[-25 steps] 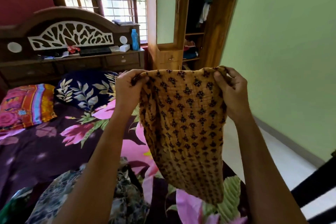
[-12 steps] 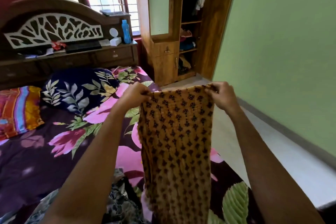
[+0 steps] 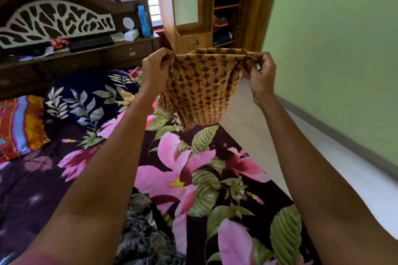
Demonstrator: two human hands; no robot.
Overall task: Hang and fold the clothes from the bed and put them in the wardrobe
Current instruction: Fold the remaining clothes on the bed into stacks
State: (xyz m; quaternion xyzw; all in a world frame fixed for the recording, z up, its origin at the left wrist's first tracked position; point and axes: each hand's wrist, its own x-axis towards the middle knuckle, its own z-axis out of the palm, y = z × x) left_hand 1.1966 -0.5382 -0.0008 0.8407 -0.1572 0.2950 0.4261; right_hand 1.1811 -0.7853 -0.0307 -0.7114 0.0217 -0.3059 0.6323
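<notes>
A mustard-yellow garment (image 3: 202, 88) with a dark brown print hangs stretched between my hands above the bed. My left hand (image 3: 156, 66) grips its top left corner and my right hand (image 3: 259, 71) pinches its top right corner. Its lower end touches the floral bedsheet (image 3: 189, 178). A dark patterned piece of clothing (image 3: 142, 232) lies crumpled on the bed near me. The wooden wardrobe (image 3: 254, 6) stands open at the far end, with clothes on its shelves and others hanging inside.
A navy leaf-print pillow (image 3: 86, 97) and a striped orange pillow (image 3: 19, 122) lie at the bed's head. The headboard shelf holds a blue bottle (image 3: 143, 20) and small items. White floor (image 3: 301, 146) runs along the green wall on the right.
Both hands have carried the garment away from me and lowered it, so its lower end now rests on the bed. The view has tilted down.
</notes>
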